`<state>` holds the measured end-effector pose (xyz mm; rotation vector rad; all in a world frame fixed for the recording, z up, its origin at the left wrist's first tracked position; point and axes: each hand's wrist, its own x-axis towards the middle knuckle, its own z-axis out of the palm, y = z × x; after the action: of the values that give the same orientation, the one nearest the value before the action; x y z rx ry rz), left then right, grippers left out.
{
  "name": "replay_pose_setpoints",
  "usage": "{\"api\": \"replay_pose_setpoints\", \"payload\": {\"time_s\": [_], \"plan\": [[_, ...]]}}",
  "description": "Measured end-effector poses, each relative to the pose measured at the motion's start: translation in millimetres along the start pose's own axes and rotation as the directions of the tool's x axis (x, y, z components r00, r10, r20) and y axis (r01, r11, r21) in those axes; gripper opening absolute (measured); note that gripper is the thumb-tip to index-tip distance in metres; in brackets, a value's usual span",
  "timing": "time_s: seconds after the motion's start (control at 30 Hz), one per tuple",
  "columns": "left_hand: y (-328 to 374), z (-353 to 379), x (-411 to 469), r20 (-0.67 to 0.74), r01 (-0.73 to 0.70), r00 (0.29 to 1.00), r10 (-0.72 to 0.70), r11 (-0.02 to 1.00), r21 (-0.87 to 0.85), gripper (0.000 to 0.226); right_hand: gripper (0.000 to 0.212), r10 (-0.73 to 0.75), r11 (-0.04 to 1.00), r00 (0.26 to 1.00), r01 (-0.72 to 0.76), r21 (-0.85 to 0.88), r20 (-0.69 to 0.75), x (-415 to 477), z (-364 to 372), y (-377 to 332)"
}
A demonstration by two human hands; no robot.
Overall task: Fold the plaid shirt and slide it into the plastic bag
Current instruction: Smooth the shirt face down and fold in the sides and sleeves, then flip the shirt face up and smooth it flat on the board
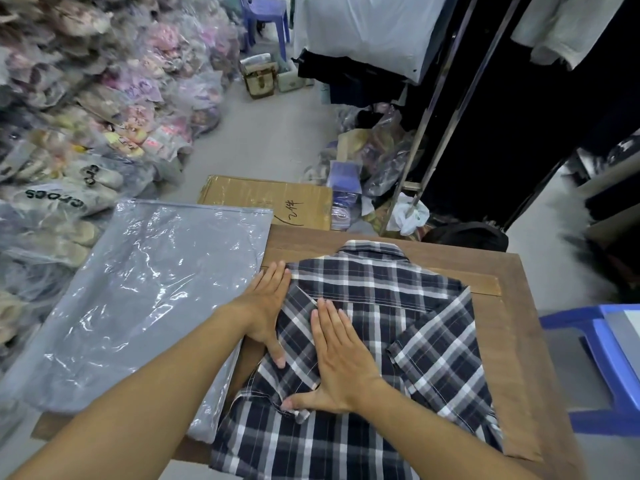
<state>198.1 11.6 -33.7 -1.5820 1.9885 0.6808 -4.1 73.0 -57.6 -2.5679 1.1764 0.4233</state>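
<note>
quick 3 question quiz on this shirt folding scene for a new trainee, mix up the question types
1. True or false: the plaid shirt is already inside the plastic bag.
2. The bag lies on which side of the shirt? A. the person's left B. the person's right C. underneath it
3. Fill in: both hands lie ____ on the shirt.

Key
1. False: the shirt lies on the wooden table, beside the bag.
2. A
3. Flat: the left hand presses its left edge, the right hand the folded sleeve.
</note>
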Motion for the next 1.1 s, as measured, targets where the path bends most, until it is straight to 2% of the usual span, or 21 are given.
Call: {"api": "replay_pose_setpoints", "payload": {"time_s": [0.03,0.1,0.17,0.2,0.23,0.3,0.33,0.4,0.47,0.53,0.6,0.63,0.7,0.77,0.9,0.97,1.1], "plan": [[1.1,-1.2,-1.2,-0.007,-0.009,1.000,0.009,0.998,-0.054,0.164,0.145,-0.001,1.000,1.000,0.001,0.019,0.002,-0.8,-2.7,-0.2],[3.1,-8.6,-4.8,-0.105,-0.041,0.994,0.009,0.949,-0.312,0.143,0.132,0.000,0.990,1.000,0.004,0.139,-0.025,-4.0,-12.1,4.1],[-1.5,-14.0,-2.6,-0.333,-0.111,0.939,-0.091,0.834,-0.541,0.092,0.102,0.056,0.957,0.984,-0.005,0.288,-0.169,-10.8,-27.1,20.5],[-4.2,-16.0,-1.1,-0.414,-0.113,0.893,-0.176,0.803,-0.585,0.068,0.082,0.126,0.942,0.948,-0.021,0.336,-0.292,-15.5,-32.6,33.9],[-5.6,-18.5,0.3,-0.446,-0.090,0.857,-0.257,0.778,-0.621,0.054,0.061,0.229,0.926,0.892,-0.077,0.369,-0.389,-20.1,-36.6,51.1],[-3.8,-23.3,1.9,-0.376,0.001,0.836,-0.399,0.687,-0.727,0.046,0.032,0.494,0.843,0.751,-0.290,0.454,-0.439,-28.7,-41.1,91.1],[-0.1,-26.2,2.2,-0.295,0.066,0.838,-0.458,0.622,-0.780,0.048,0.026,0.625,0.760,0.670,-0.403,0.510,-0.401,-33.4,-41.9,110.8],[6.5,-30.1,2.8,-0.145,0.172,0.835,-0.530,0.503,-0.847,0.054,0.024,0.834,0.530,0.496,-0.598,0.601,-0.243,-45.0,-40.9,144.6],[8.7,-31.8,6.9,-0.076,0.239,0.817,-0.571,0.455,-0.858,0.057,0.030,0.921,0.338,0.380,-0.670,0.661,-0.087,-56.0,-33.2,172.2],[9.0,-32.9,9.9,-0.043,0.289,0.811,-0.583,0.465,-0.837,0.056,0.038,0.930,0.195,0.363,-0.610,0.768,0.053,-62.9,-29.9,186.9],[8.1,-33.7,12.9,-0.018,0.305,0.826,-0.564,0.473,-0.826,0.042,0.036,0.896,0.066,0.409,-0.511,0.857,0.175,-64.5,-32.8,194.5],[8.2,-33.7,14.2,-0.014,0.288,0.839,-0.544,0.466,-0.837,0.032,0.027,0.865,0.017,0.445,-0.489,0.872,0.232,-64.9,-35.2,196.8],[8.4,-35.1,14.7,0.003,0.245,0.865,-0.502,0.416,-0.876,0.018,0.008,0.792,0.011,0.527,-0.520,0.854,0.310,-66.3,-39.9,200.9],[7.2,-40.9,13.6,0.013,0.193,0.896,-0.443,0.364,-0.911,0.013,0.011,0.765,0.059,0.562,-0.548,0.835,0.315,-66.6,-44.1,206.7],[9.2,-71.5,9.6,-0.039,0.057,0.931,-0.364,0.250,-0.967,0.014,0.011,0.785,0.111,0.591,-0.430,0.896,0.186,-60.0,-73.0,217.2],[10.3,-98.2,12.8,-0.114,-0.027,0.923,-0.369,0.233,-0.972,0.016,0.011,0.805,0.160,0.585,-0.375,0.913,0.099,-49.7,-96.9,224.1],[9.5,-165.6,28.8,-0.313,-0.239,0.848,-0.427,0.220,-0.946,0.019,0.009,0.867,0.308,0.479,-0.299,0.903,-0.137,-31.2,-160.4,241.9]]}}
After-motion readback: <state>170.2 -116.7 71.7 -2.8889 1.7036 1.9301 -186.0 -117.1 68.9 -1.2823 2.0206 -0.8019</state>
